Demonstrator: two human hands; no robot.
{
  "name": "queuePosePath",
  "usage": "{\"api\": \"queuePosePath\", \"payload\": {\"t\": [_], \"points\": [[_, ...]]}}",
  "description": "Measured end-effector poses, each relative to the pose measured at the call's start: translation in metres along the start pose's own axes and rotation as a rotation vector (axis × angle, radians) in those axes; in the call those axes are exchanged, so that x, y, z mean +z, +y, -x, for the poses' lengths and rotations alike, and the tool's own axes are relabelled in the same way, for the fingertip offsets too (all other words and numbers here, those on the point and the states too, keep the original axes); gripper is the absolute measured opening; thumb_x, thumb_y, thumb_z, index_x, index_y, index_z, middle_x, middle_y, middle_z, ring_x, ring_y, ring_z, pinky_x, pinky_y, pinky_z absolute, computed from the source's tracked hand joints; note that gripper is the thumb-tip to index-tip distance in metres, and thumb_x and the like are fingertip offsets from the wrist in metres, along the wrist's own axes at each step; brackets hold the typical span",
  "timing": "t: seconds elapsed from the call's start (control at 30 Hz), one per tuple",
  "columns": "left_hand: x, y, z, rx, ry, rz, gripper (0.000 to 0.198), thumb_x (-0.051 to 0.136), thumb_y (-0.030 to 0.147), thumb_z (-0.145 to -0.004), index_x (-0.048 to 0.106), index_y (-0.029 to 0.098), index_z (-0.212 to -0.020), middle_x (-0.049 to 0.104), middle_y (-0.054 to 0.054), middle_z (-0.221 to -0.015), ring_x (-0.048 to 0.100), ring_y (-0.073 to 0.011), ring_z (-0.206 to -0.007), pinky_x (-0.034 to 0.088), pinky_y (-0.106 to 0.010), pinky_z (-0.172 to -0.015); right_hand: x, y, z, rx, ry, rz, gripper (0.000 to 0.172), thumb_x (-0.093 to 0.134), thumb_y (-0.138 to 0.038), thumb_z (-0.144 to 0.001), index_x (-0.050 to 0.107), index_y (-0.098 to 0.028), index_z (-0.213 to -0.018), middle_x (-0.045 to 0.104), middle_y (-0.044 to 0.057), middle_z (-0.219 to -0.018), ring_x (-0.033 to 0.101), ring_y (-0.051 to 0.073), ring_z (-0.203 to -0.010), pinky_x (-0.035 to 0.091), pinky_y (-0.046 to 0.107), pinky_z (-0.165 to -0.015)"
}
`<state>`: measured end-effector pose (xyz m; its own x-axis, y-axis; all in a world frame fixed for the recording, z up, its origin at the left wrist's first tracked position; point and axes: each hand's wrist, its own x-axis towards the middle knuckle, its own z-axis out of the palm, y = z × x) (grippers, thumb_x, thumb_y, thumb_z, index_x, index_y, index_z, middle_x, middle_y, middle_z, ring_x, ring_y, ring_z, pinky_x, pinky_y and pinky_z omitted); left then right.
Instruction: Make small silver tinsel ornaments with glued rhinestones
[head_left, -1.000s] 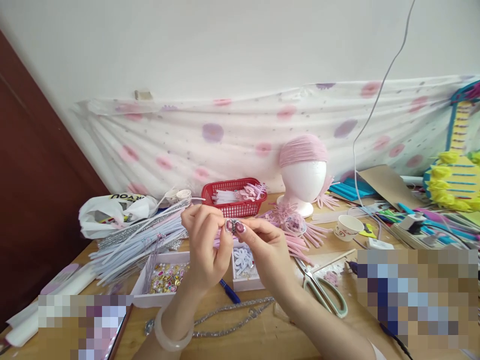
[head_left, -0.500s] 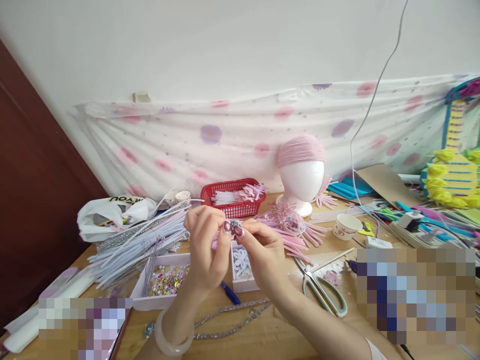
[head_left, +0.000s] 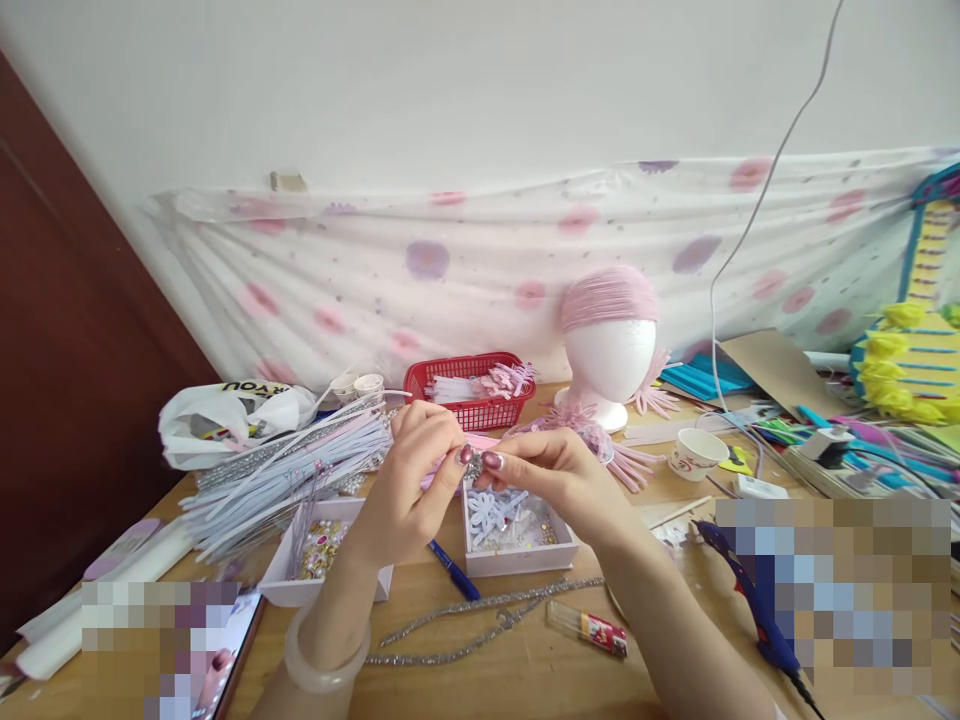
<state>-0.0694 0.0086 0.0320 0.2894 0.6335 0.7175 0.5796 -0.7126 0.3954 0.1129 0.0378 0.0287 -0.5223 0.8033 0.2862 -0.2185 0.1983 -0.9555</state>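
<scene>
A small, glittery silver tinsel piece (head_left: 474,466) is pinched between both hands, over the far edge of a white box (head_left: 517,562). My left hand (head_left: 412,480) grips it from the left with thumb and fingers, and its wrist wears a pale bangle (head_left: 324,655). From the right, my right hand (head_left: 559,475) pinches the same piece, thumb close to the other thumb. The fingertips partly hide its shape. White and pale blue loop flowers (head_left: 491,512) and small beads lie in the box. Silver tinsel stems (head_left: 457,655) rest on the table below my hands.
A box of beads (head_left: 289,590), a blue pen (head_left: 454,570) and a lighter (head_left: 587,630) are near my arms. A red basket (head_left: 480,415), foam head (head_left: 611,360) and paper cup (head_left: 697,453) stand behind. A glue gun (head_left: 750,600) lies at right, pipe cleaners (head_left: 262,510) at left.
My hands have shifted slightly, still pinching the silver piece. More of the white flower box and the lighter show now, while my right forearm covers most of the scissors. The view has moved a little.
</scene>
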Motion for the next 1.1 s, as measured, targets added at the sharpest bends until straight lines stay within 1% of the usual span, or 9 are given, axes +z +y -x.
{"api": "queuePosePath", "payload": {"t": [0.17, 0.3, 0.43, 0.53, 0.6, 0.77, 0.87, 0.97, 1.1], "points": [[0.015, 0.001, 0.002, -0.028, 0.242, -0.079, 0.028, 0.04, 0.018, -0.098, 0.042, 0.023, -0.071, 0.05, -0.002, -0.071, 0.046, -0.0221, -0.081, 0.038, -0.04, -0.075, 0.013, 0.01, -0.001, -0.052, 0.147, -0.04, 0.019, 0.079, -0.043, -0.078, 0.084, -0.024, -0.077, 0.071, 0.001, -0.067, 0.057, 0.013, -0.065, 0.047, 0.027, -0.065], [0.022, 0.004, 0.004, -0.038, 0.349, -0.084, 0.03, 0.039, 0.019, -0.1, 0.042, 0.023, -0.071, 0.049, -0.002, -0.07, 0.046, -0.022, -0.081, 0.038, -0.04, -0.074, 0.022, 0.02, -0.002, -0.054, 0.209, -0.117, 0.015, 0.081, -0.039, -0.077, 0.083, -0.024, -0.075, 0.068, -0.001, -0.065, 0.054, 0.013, -0.066, 0.043, 0.027, -0.066], [0.021, 0.005, 0.004, -0.013, 0.301, -0.013, 0.029, 0.038, 0.021, -0.101, 0.043, 0.023, -0.072, 0.049, -0.002, -0.071, 0.047, -0.0219, -0.08, 0.039, -0.04, -0.072, 0.021, 0.021, -0.004, -0.022, 0.206, -0.263, 0.02, 0.084, -0.041, -0.071, 0.08, -0.022, -0.067, 0.067, 0.0, -0.063, 0.056, 0.014, -0.066, 0.043, 0.028, -0.069], [0.019, 0.003, 0.003, -0.015, 0.283, 0.047, 0.029, 0.039, 0.021, -0.1, 0.044, 0.023, -0.072, 0.05, -0.002, -0.071, 0.047, -0.0214, -0.08, 0.04, -0.04, -0.072, 0.02, 0.02, -0.004, -0.001, 0.196, -0.28, 0.021, 0.085, -0.041, -0.07, 0.078, -0.022, -0.065, 0.067, 0.0, -0.064, 0.056, 0.014, -0.065, 0.043, 0.029, -0.068], [0.018, 0.003, 0.003, -0.021, 0.307, 0.049, 0.03, 0.039, 0.021, -0.101, 0.044, 0.023, -0.071, 0.05, -0.003, -0.072, 0.047, -0.0213, -0.08, 0.04, -0.039, -0.072, 0.022, 0.019, -0.003, -0.017, 0.191, -0.255, 0.02, 0.084, -0.039, -0.072, 0.078, -0.022, -0.064, 0.067, 0.0, -0.064, 0.055, 0.014, -0.066, 0.043, 0.028, -0.067], [0.021, 0.002, 0.006, -0.003, 0.388, -0.102, 0.029, 0.039, 0.021, -0.1, 0.044, 0.023, -0.072, 0.05, -0.003, -0.071, 0.047, -0.0222, -0.082, 0.039, -0.041, -0.076, 0.031, 0.015, 0.001, -0.114, 0.226, -0.145, 0.009, 0.084, -0.033, -0.072, 0.082, -0.024, -0.072, 0.069, 0.001, -0.071, 0.056, 0.015, -0.071, 0.044, 0.028, -0.069], [0.021, 0.003, 0.006, 0.026, 0.429, -0.081, 0.028, 0.039, 0.02, -0.1, 0.045, 0.023, -0.072, 0.05, -0.002, -0.07, 0.047, -0.0217, -0.079, 0.038, -0.041, -0.075, 0.034, 0.016, 0.001, -0.1, 0.227, -0.206, 0.01, 0.085, -0.033, -0.071, 0.081, -0.024, -0.068, 0.067, 0.0, -0.067, 0.055, 0.014, -0.068, 0.043, 0.028, -0.068], [0.019, 0.004, 0.006, 0.058, 0.395, -0.06, 0.028, 0.039, 0.02, -0.1, 0.046, 0.023, -0.073, 0.051, -0.002, -0.07, 0.048, -0.0219, -0.08, 0.039, -0.04, -0.076, 0.032, 0.02, 0.0, -0.076, 0.228, -0.291, 0.014, 0.084, -0.034, -0.074, 0.079, -0.024, -0.066, 0.063, -0.002, -0.062, 0.052, 0.012, -0.064, 0.042, 0.027, -0.066], [0.016, 0.003, 0.004, 0.069, 0.335, 0.002, 0.028, 0.04, 0.02, -0.1, 0.046, 0.023, -0.073, 0.051, -0.002, -0.071, 0.048, -0.0218, -0.082, 0.039, -0.039, -0.074, 0.028, 0.022, -0.001, -0.085, 0.223, -0.28, 0.014, 0.082, -0.036, -0.075, 0.08, -0.024, -0.068, 0.065, -0.002, -0.063, 0.053, 0.012, -0.064, 0.042, 0.027, -0.067]]}}
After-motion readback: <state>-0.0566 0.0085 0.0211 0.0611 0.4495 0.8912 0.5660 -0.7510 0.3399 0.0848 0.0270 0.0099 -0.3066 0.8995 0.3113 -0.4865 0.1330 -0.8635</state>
